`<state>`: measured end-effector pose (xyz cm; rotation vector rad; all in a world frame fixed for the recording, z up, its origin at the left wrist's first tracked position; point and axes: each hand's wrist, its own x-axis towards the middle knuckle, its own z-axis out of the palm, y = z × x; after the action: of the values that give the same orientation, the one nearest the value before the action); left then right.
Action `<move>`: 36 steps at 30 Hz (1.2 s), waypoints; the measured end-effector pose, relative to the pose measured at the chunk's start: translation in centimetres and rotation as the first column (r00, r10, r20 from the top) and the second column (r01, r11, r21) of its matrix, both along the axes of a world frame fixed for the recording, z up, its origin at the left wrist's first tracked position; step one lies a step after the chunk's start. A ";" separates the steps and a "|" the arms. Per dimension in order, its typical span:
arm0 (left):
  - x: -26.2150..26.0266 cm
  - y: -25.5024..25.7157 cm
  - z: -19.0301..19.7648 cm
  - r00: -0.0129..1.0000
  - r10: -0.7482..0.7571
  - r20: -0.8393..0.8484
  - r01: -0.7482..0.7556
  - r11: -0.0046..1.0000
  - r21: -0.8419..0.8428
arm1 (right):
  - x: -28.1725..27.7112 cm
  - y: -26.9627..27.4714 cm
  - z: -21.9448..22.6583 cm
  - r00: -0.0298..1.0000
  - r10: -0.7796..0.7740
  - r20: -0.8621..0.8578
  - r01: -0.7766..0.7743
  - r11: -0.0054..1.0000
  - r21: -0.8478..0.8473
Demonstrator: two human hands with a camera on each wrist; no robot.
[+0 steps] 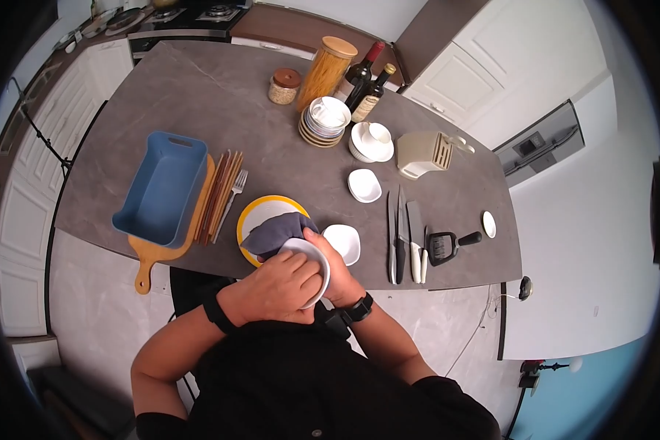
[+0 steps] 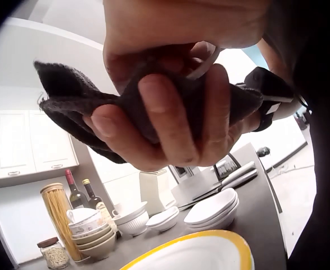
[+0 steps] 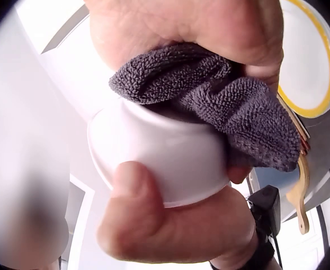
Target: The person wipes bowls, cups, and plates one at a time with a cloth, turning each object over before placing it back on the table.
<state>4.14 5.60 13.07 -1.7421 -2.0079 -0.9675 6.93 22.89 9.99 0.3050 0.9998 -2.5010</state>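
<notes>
Held close to my body, a white bowl [image 3: 173, 149] is tilted between my two hands. My left hand [image 1: 282, 282] grips it at the rim, and its thumb presses the outer wall in the right wrist view. A dark grey terry cloth [image 1: 277, 231] lies against the bowl's outside. Around that cloth curl the fingers of my right hand [image 1: 332, 268], which hold it to the bowl, as the left wrist view shows from below. Under the cloth is a white plate [image 1: 260, 211] with a yellow rim, on the counter.
White square bowls [image 1: 342, 244] stand right of the plate. Knives [image 1: 401, 246] and a black-handled tool [image 1: 442, 249] lie farther right. Chopsticks [image 1: 218, 194], a fork [image 1: 232, 205] and a blue bin [image 1: 165, 191] on a wooden board [image 1: 145, 271] are left. Stacked bowls [image 1: 321, 132] and bottles [image 1: 370, 95] stand behind.
</notes>
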 end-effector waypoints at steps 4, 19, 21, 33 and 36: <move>-0.4 -0.5 -0.8 0.964 0.042 0.263 -0.033 0.999 -0.039 | 0.6 -0.7 -0.3 0.991 -0.134 -0.011 0.134 0.989 0.060; -0.4 0.8 -0.6 0.965 0.118 -0.234 -0.117 0.993 0.020 | 2.8 -1.4 -0.6 0.965 -0.258 -0.042 0.260 0.935 0.242; -0.8 0.7 -0.4 0.963 0.167 -0.210 -0.175 0.984 -0.020 | 2.7 -1.5 -1.3 0.967 -0.255 0.005 0.249 0.951 0.185; -2.2 -0.9 -3.3 0.928 0.372 0.009 -0.364 0.912 -0.189 | 3.9 1.6 1.0 0.912 -0.267 -0.310 0.403 0.722 0.562; -2.4 -1.1 -2.9 0.936 0.343 -0.076 -0.351 0.904 -0.244 | 3.7 2.3 2.8 0.888 -0.222 -0.403 0.449 0.612 0.651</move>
<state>1.76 4.51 10.17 -1.4226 -2.4004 -0.5842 10.63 25.23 12.80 0.4027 2.2709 -2.3514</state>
